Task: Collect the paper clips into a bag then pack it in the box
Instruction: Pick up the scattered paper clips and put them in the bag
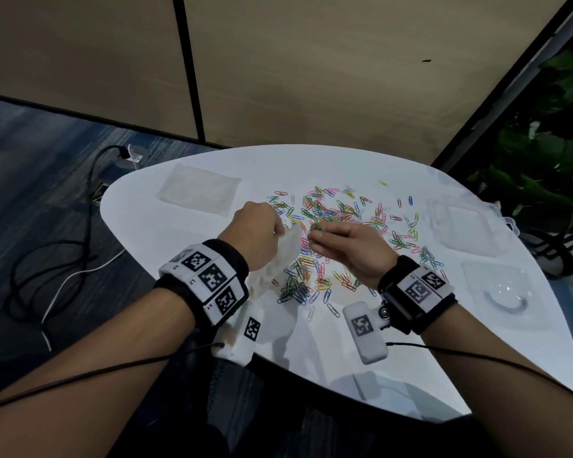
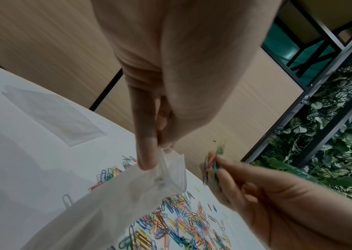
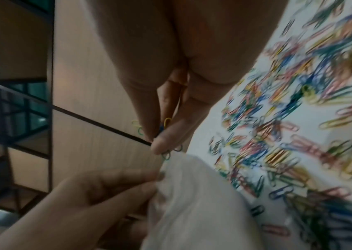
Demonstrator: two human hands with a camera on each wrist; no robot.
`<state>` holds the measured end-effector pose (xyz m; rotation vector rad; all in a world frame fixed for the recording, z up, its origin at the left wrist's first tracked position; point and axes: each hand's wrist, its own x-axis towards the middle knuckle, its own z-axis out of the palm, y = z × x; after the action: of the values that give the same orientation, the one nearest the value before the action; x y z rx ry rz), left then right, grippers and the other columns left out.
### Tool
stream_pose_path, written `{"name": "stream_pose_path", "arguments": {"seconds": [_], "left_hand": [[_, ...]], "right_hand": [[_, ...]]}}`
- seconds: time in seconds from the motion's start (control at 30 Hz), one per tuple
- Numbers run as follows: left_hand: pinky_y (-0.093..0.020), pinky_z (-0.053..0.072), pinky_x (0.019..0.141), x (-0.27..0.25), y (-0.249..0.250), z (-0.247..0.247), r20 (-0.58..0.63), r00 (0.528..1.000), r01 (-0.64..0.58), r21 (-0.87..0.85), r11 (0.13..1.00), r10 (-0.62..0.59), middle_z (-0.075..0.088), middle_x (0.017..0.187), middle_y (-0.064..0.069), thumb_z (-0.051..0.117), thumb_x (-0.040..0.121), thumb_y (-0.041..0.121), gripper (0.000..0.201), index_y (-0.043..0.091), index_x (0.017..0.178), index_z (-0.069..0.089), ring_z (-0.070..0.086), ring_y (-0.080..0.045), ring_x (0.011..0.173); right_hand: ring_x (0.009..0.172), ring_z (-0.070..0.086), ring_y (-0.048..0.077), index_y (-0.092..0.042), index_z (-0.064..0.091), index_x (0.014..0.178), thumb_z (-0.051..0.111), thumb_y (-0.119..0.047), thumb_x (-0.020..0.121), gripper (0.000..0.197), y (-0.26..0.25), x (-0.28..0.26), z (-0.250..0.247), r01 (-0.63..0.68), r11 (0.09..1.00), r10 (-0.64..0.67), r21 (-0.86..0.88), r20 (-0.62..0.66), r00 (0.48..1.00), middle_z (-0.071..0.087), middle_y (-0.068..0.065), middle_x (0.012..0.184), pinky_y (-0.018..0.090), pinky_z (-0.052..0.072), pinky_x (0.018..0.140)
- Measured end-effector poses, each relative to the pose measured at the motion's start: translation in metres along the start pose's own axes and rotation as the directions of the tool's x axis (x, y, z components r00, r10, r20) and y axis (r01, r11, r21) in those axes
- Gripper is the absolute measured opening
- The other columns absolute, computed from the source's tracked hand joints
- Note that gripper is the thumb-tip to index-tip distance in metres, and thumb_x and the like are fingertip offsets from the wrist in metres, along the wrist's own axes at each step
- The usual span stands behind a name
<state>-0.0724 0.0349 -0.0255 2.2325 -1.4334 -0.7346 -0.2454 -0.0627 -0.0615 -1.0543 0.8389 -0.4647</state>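
Several coloured paper clips (image 1: 339, 213) lie scattered over the white table (image 1: 411, 342). My left hand (image 1: 258, 234) pinches the rim of a clear plastic bag (image 1: 280, 259) and holds it up off the table; the bag (image 2: 111, 203) hangs below the fingers (image 2: 147, 148). My right hand (image 1: 341, 242) pinches a small bunch of clips (image 2: 212, 165) just right of the bag's mouth. The same bunch (image 3: 164, 126) shows between thumb and fingers above the bag (image 3: 196, 203). A clear plastic box (image 1: 467, 226) sits at the table's right.
Another flat clear bag (image 1: 199, 190) lies at the table's back left. A clear lid or tray (image 1: 500, 292) rests near the right edge. Cables (image 1: 63, 259) trail on the floor to the left; a plant wall (image 1: 549, 153) stands at the right.
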Motion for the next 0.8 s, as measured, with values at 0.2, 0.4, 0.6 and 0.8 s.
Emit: {"name": "stream_pose_path", "arguments": {"seconds": [0.2,0.4,0.6,0.8], "left_hand": [[-0.041,0.06,0.085,0.001,0.009,0.007,-0.023,1.0,0.006,0.004,1.0,-0.006,0.072,0.1,-0.016,0.056,0.087,0.002,0.026,0.012,0.099,0.076,0.071,-0.033,0.089],[-0.039,0.06,0.084,0.0,0.013,0.011,-0.01,1.0,-0.008,-0.003,1.0,0.008,0.073,0.099,-0.014,0.058,0.088,0.001,0.023,0.012,0.098,0.076,0.072,-0.031,0.087],[-0.04,0.06,0.087,0.001,0.009,0.009,-0.023,1.0,0.011,-0.004,1.0,-0.011,0.074,0.1,-0.014,0.054,0.091,0.0,0.027,0.011,0.101,0.076,0.072,-0.03,0.088],[-0.036,0.06,0.086,0.0,-0.002,-0.01,-0.066,0.998,0.024,0.02,1.0,-0.023,0.073,0.103,-0.014,0.057,0.089,0.001,0.028,0.01,0.105,0.077,0.071,-0.03,0.091]], "right_hand": [[0.072,0.072,0.021,0.0,0.071,0.092,0.065,0.011,0.084,0.014,0.012,-0.001,0.028,0.056,0.977,-0.065,-0.207,-0.035,0.997,0.072,0.02,0.089,0.024,0.06,0.074],[0.073,0.075,0.025,-0.006,0.074,0.098,0.062,0.002,0.085,0.02,0.02,-0.002,0.034,0.062,0.762,-0.131,-0.644,-0.061,0.989,0.076,0.015,0.083,0.039,0.062,0.078],[0.079,0.072,0.011,-0.013,0.073,0.111,0.063,-0.013,0.09,0.024,0.009,-0.008,0.029,0.217,0.524,-0.254,-0.823,0.092,0.963,0.075,0.001,0.099,0.031,0.06,0.08],[0.082,0.068,0.02,-0.017,0.049,0.138,0.085,-0.036,0.07,0.079,0.026,-0.011,-0.029,-0.081,0.381,-0.074,-0.921,-0.118,0.99,0.065,0.004,0.107,0.04,0.057,0.085]]}}
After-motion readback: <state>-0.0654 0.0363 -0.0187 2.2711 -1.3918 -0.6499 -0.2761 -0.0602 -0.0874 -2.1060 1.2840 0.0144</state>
